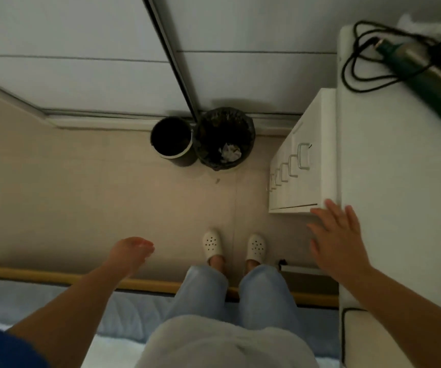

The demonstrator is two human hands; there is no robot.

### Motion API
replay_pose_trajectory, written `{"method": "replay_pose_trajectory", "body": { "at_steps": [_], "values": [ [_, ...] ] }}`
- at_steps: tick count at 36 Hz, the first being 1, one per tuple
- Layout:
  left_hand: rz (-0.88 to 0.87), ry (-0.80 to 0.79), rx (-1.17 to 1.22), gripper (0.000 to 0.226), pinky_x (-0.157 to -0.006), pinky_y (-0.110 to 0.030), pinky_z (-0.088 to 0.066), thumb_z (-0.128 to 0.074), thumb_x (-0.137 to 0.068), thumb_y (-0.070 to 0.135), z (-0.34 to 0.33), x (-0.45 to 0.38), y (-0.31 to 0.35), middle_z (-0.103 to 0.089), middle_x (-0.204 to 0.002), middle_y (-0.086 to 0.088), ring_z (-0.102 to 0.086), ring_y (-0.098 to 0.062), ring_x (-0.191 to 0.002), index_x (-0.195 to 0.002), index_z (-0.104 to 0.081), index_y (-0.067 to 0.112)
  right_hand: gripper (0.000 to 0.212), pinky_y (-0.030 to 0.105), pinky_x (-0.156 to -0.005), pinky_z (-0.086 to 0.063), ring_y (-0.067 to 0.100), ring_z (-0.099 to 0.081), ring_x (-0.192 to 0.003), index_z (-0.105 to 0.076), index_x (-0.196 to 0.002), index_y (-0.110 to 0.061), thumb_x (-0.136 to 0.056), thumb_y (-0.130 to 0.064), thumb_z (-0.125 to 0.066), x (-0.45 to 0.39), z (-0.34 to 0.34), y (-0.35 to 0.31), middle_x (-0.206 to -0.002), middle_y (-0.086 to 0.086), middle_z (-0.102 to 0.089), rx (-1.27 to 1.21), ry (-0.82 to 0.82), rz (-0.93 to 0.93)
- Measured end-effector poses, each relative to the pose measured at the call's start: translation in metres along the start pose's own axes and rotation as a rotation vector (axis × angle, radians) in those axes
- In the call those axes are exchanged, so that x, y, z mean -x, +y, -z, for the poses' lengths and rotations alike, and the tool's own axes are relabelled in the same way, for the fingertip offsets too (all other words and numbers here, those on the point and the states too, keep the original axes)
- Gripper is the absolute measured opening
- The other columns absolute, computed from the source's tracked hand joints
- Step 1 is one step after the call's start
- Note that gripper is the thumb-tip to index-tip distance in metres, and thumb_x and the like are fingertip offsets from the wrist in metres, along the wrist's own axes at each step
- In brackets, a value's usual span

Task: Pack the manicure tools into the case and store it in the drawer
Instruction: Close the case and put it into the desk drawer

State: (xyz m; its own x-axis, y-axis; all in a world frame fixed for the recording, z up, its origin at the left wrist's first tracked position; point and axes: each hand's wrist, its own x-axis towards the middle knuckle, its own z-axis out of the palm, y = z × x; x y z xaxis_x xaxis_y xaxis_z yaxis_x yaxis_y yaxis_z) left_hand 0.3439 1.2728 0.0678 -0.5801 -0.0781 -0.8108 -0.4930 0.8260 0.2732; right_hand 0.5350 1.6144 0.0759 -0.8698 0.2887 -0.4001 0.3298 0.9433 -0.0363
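No manicure case or tools show anywhere; the white drawer unit [304, 166] at right of frame stands shut. Both hands are empty, right hand [339, 240] with fingers spread beside its near corner, left hand [131, 252] loosely curled over the floor. Storing looks finished, or else the case must first be fetched.

No text, label, brand or number can be read anywhere here.

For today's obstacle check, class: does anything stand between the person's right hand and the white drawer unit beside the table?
Nothing visible does. The right hand is open, its fingertips right at the near corner of the drawer unit, with only bare floor beside them. All drawers look shut, and no manicure case is in view.
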Motion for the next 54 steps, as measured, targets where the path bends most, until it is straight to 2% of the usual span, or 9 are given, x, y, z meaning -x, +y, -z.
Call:
{"method": "replay_pose_trajectory", "body": {
  "at_steps": [3,9,18,24,33,39,46,51,54],
  "values": [
    [-0.059,-0.001,-0.047,0.016,-0.077,-0.039,-0.048,-0.057,-0.084,0.003,0.027,0.021,0.037,-0.063,-0.084,-0.017,-0.057,-0.03,-0.073,-0.096,-0.065,-0.003,0.04,0.042,-0.115,-0.004,0.026,-0.018,-0.14,-0.053,-0.127,-0.016,-0.087,-0.023,-0.052,0.001,0.015,-0.01,-0.147,0.005,-0.034,-0.102,-0.103,-0.068],
    [-0.306,-0.009,-0.178,0.014,-0.052,-0.015,-0.046,-0.056,-0.085,0.002,0.051,0.036,0.119,-0.063,-0.086,-0.006,-0.058,-0.023,-0.072,-0.094,-0.066,-0.002,0.043,0.034,-0.108,-0.027,0.028,-0.036,-0.129,-0.047,-0.13,-0.003,-0.087,-0.011,-0.053,0.016,0.042,-0.017,-0.144,0.015,-0.035,-0.472,0.007,-0.306],
    [-0.318,-0.065,-0.237,0.007,-0.079,-0.038,-0.048,-0.06,-0.083,0.009,0.048,0.02,0.181,-0.064,-0.077,-0.009,-0.06,-0.025,-0.069,-0.08,-0.067,0.011,0.058,0.03,-0.11,-0.023,0.022,-0.026,-0.135,-0.03,-0.141,-0.009,-0.09,-0.02,-0.053,0.04,0.031,0.006,-0.149,0.008,-0.026,-0.619,-0.032,-0.563],
    [-0.218,-0.155,-0.287,0.021,-0.058,-0.028,-0.046,-0.053,-0.085,-0.005,0.026,0.011,0.205,-0.062,-0.07,-0.01,-0.054,-0.026,-0.063,-0.068,-0.062,0.005,0.049,0.032,-0.104,-0.033,0.025,-0.034,-0.129,-0.044,-0.133,-0.007,-0.086,-0.013,-0.057,0.034,0.024,0.016,-0.141,0.011,-0.039,-0.633,-0.007,-0.57],
    [-0.417,-0.282,-0.556,0.013,-0.08,-0.034,-0.049,-0.061,-0.082,0.02,-0.02,-0.005,0.291,-0.064,-0.085,-0.002,-0.061,-0.018,-0.078,-0.093,-0.066,0.015,0.041,0.038,-0.097,-0.041,0.032,-0.041,-0.123,-0.056,-0.122,-0.004,-0.082,-0.006,-0.06,0.02,0.03,0.015,-0.132,0.017,-0.048,-0.731,0.01,-0.706],
    [-0.505,-0.473,-0.815,0.013,-0.075,-0.033,-0.046,-0.058,-0.084,0.02,-0.056,-0.038,0.347,-0.06,-0.079,-0.005,-0.059,-0.022,-0.077,-0.071,-0.055,0.021,0.036,0.034,-0.106,-0.031,0.024,-0.034,-0.129,-0.055,-0.123,-0.012,-0.088,-0.013,-0.051,0.001,0.038,-0.013,-0.138,0.008,-0.043,-0.818,0.014,-1.022],
    [-0.403,-0.623,-0.752,0.01,-0.064,-0.023,-0.044,-0.055,-0.087,0.024,-0.11,-0.068,0.4,-0.062,-0.085,-0.004,-0.057,-0.014,-0.073,-0.082,-0.059,0.016,0.019,0.026,-0.08,-0.041,0.017,-0.052,-0.092,-0.062,-0.102,-0.015,-0.086,-0.009,-0.055,-0.051,0.044,-0.074,-0.101,-0.003,-0.052,-1.116,0.366,-1.418],
    [-0.303,-0.697,-0.584,0.007,-0.061,-0.02,-0.046,-0.051,-0.09,0.02,-0.154,-0.067,0.403,-0.059,-0.083,-0.001,-0.057,-0.011,-0.071,-0.089,-0.055,0.015,0.015,0.004,-0.037,-0.036,0.004,-0.052,-0.057,-0.058,-0.092,-0.031,-0.087,-0.017,-0.055,-0.106,0.029,-0.089,-0.078,-0.012,-0.058,-1.659,0.413,-1.659],
    [-0.241,-0.753,-0.538,0.019,-0.076,-0.027,-0.045,-0.045,-0.093,0.017,-0.175,-0.071,0.391,-0.058,-0.091,-0.002,-0.056,-0.017,-0.084,-0.106,-0.055,0.007,0.017,0.013,-0.05,-0.046,0.009,-0.057,-0.067,-0.061,-0.101,-0.023,-0.085,-0.017,-0.059,-0.135,0.015,-0.081,-0.081,-0.005,-0.062,-1.91,0.401,-1.695]
  ]
}}
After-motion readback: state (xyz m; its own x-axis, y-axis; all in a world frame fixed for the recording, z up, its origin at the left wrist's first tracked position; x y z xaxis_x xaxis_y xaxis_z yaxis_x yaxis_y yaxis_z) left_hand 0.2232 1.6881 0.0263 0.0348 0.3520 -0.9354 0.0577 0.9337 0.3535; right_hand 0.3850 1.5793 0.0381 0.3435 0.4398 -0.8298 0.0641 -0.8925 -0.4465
